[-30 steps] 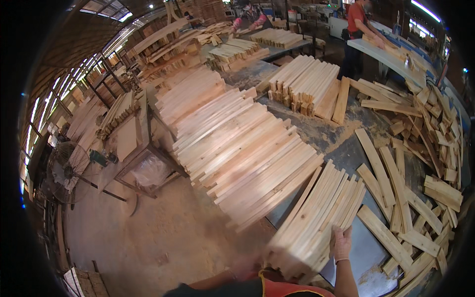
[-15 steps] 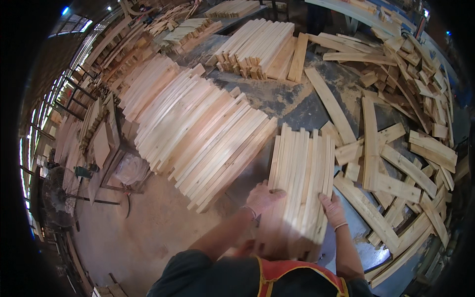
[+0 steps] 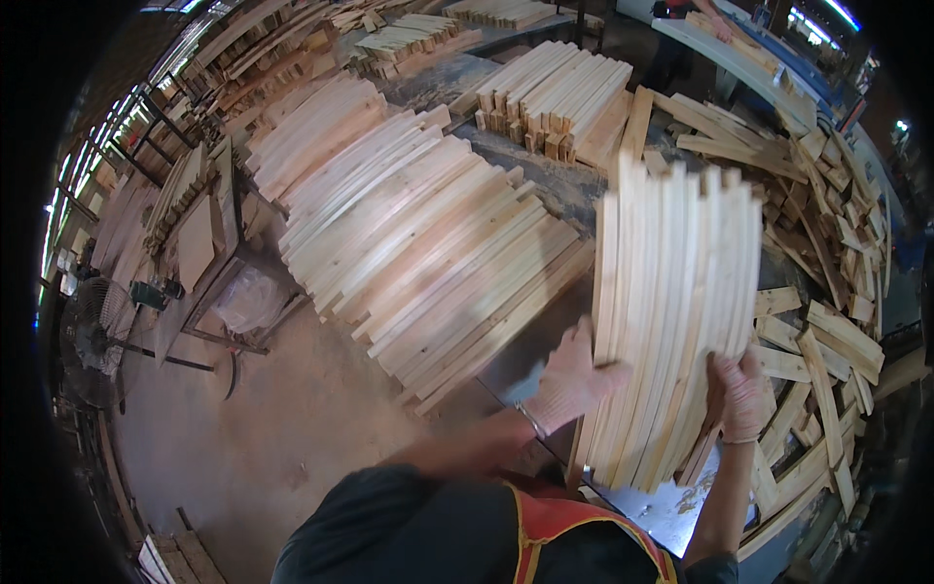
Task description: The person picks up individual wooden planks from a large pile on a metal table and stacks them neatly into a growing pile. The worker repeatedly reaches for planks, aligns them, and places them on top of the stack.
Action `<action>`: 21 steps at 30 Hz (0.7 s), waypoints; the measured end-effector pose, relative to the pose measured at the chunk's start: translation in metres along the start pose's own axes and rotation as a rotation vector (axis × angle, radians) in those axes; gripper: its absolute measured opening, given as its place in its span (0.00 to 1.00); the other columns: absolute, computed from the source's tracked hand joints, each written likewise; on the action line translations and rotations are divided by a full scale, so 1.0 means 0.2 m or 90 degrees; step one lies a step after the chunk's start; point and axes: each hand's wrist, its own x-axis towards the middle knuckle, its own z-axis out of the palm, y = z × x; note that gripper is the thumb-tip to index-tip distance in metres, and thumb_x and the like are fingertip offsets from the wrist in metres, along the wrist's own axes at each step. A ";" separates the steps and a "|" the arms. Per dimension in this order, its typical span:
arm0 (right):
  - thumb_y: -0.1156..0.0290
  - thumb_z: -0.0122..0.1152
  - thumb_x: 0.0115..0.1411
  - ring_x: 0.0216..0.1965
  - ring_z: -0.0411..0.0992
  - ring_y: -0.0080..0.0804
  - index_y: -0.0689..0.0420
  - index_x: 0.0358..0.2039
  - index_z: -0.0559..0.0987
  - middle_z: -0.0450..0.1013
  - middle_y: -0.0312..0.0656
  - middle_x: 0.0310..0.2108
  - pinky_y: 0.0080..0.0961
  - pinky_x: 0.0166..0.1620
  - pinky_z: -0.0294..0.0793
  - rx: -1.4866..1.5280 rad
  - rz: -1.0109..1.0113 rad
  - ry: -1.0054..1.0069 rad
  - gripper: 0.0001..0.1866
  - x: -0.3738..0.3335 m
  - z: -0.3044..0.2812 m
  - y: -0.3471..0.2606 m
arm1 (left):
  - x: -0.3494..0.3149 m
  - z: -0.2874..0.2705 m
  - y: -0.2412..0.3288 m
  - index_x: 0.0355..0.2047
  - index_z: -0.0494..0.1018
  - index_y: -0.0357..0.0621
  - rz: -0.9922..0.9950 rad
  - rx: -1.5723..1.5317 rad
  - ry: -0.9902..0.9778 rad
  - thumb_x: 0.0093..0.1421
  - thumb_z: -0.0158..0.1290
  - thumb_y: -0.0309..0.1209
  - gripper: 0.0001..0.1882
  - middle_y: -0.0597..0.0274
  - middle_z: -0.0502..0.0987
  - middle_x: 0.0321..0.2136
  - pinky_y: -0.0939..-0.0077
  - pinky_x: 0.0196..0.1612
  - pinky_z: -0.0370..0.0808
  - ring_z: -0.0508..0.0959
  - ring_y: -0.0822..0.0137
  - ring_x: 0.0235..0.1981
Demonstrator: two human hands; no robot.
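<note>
A bundle of pale wooden strips (image 3: pixel 671 292), set side by side, is squeezed between my two gloved hands and looks raised off the table. My left hand (image 3: pixel 572 382) presses the bundle's left side, its thumb lying over the top of the strips. On the opposite side my right hand (image 3: pixel 739 394) grips the outer strips, with its thumb on top and its other fingers partly hidden. Left of the bundle lies a long row of similar wooden strips (image 3: pixel 428 243), its nearest end close to my left hand.
Loose offcut boards (image 3: pixel 817 360) lie in a jumble on the right, with a higher heap (image 3: pixel 846 204) behind. A stacked pile of strips (image 3: pixel 559 92) stands at the far middle. At left are a fan (image 3: pixel 92 341) and a bench (image 3: pixel 229 258). Another person's hand (image 3: pixel 718 27) shows far back.
Both hands have carried the bundle of strips up and to the right, over the loose boards. My view has shifted a little. A person's hand has come into view at the back.
</note>
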 end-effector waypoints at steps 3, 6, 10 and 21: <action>0.61 0.73 0.63 0.60 0.71 0.34 0.65 0.70 0.68 0.74 0.47 0.61 0.32 0.65 0.68 -0.123 -0.166 -0.035 0.40 0.06 0.22 -0.36 | 0.05 -0.42 0.20 0.74 0.52 0.27 0.174 -0.043 0.127 0.56 0.63 0.52 0.56 0.29 0.70 0.63 0.51 0.67 0.72 0.74 0.34 0.63; 0.59 0.72 0.63 0.60 0.70 0.34 0.64 0.72 0.64 0.72 0.46 0.62 0.31 0.65 0.68 -0.079 -0.316 0.013 0.43 0.10 0.51 -0.53 | 0.15 -0.79 0.29 0.72 0.56 0.27 0.278 -0.044 0.182 0.56 0.63 0.51 0.54 0.27 0.72 0.61 0.52 0.67 0.73 0.73 0.37 0.65; 0.59 0.67 0.65 0.60 0.72 0.37 0.62 0.71 0.65 0.74 0.49 0.60 0.37 0.63 0.74 -0.147 -0.378 0.057 0.39 0.15 0.81 -0.37 | 0.26 -1.09 0.11 0.71 0.61 0.31 0.217 0.043 0.149 0.59 0.62 0.51 0.48 0.32 0.71 0.64 0.54 0.68 0.72 0.71 0.44 0.68; 0.61 0.63 0.57 0.73 0.59 0.60 0.70 0.75 0.51 0.60 0.66 0.71 0.51 0.73 0.60 -0.858 -0.114 -0.188 0.51 -0.29 1.46 1.06 | 0.56 -1.56 -1.14 0.65 0.71 0.45 0.377 0.804 -0.004 0.64 0.51 0.28 0.27 0.50 0.78 0.55 0.57 0.63 0.73 0.77 0.50 0.60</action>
